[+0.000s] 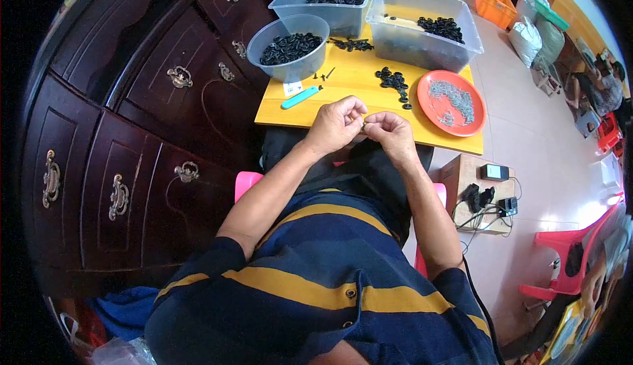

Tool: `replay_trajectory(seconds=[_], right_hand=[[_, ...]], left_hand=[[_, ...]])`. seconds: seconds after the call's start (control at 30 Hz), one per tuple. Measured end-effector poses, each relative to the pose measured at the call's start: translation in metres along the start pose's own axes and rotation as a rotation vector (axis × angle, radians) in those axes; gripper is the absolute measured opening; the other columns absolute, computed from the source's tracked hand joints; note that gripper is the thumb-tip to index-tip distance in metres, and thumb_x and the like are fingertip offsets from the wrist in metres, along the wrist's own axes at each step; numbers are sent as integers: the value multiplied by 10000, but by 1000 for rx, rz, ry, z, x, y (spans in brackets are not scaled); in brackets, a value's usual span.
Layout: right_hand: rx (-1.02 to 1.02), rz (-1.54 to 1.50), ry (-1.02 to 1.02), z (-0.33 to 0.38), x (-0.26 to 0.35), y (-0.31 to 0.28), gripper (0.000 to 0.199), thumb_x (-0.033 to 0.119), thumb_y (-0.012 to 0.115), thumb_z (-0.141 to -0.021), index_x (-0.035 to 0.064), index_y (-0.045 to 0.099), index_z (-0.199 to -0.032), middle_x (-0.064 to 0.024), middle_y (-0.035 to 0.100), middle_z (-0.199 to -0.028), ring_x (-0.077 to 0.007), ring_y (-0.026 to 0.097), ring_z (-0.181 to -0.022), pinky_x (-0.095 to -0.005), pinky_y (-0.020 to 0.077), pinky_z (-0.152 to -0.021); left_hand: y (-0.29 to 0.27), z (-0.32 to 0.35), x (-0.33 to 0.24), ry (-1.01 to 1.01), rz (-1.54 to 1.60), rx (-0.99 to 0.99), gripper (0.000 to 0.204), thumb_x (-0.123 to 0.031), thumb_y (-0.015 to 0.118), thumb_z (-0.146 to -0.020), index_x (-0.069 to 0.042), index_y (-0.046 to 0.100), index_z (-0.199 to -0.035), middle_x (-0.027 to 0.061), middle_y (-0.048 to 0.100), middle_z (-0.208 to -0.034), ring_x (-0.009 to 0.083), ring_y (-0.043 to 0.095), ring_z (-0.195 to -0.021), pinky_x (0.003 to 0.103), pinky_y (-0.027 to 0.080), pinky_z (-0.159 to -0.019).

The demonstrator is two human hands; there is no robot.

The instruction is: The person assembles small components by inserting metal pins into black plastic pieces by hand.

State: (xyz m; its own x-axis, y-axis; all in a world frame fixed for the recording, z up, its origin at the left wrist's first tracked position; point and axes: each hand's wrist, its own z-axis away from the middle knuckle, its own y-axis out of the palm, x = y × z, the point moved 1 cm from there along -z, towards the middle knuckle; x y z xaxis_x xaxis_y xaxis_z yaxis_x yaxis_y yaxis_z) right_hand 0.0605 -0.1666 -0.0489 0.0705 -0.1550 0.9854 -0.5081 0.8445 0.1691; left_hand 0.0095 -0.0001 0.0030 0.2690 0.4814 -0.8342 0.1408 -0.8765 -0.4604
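Note:
My left hand (335, 126) and my right hand (393, 138) meet at the near edge of the yellow table (277, 109). Both have thumb and fingers pinched together around something small and dark, mostly hidden by the fingertips; I cannot make out what it is. Just beyond them lies a loose group of black oval pieces (391, 79). To the right, an orange-red plate (427, 116) holds a heap of thin grey metal pieces (453, 101). A turquoise-handled tool (300, 98) rests left of my hands, near a few small dark pointed bits (328, 73).
A round clear tub (293, 72) and two rectangular clear bins (316, 21) with black pieces stand along the table's far side. Dark wooden drawers (151, 114) close off the left. A box (455, 177) with cables and small devices sits right. Other people (600, 91) are farther right.

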Motion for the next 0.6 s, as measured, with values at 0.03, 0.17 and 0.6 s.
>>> replay_trajectory(seconds=[0.03, 0.17, 0.6], right_hand=[[-23, 3, -2, 0, 0, 0, 134, 18, 695, -863, -13, 674, -991, -39, 700, -875, -85, 645, -789, -236, 530, -756], [-60, -15, -22, 4, 5, -4, 118, 1, 682, -858, 10, 677, -976, -3, 671, -827, -66, 597, -721, -212, 478, -675], [-114, -52, -56, -2, 5, -9, 124, 33, 693, -876, -8, 664, -989, -17, 682, -857, -77, 618, -743, -229, 506, -690]], left_hand=[[-1, -1, -2, -8, 12, 15, 140, -5, 633, -848, -14, 630, -988, 14, 642, -752, 58, 593, -651, 237, 501, -601], [5, -5, -2, -15, 35, 25, 151, -1, 641, -843, -9, 631, -994, -13, 627, -737, 30, 553, -637, 218, 471, -579], [-2, -23, 11, -12, 53, 131, 231, -23, 634, -869, -14, 640, -1099, -38, 614, -783, 27, 547, -678, 214, 464, -616]])
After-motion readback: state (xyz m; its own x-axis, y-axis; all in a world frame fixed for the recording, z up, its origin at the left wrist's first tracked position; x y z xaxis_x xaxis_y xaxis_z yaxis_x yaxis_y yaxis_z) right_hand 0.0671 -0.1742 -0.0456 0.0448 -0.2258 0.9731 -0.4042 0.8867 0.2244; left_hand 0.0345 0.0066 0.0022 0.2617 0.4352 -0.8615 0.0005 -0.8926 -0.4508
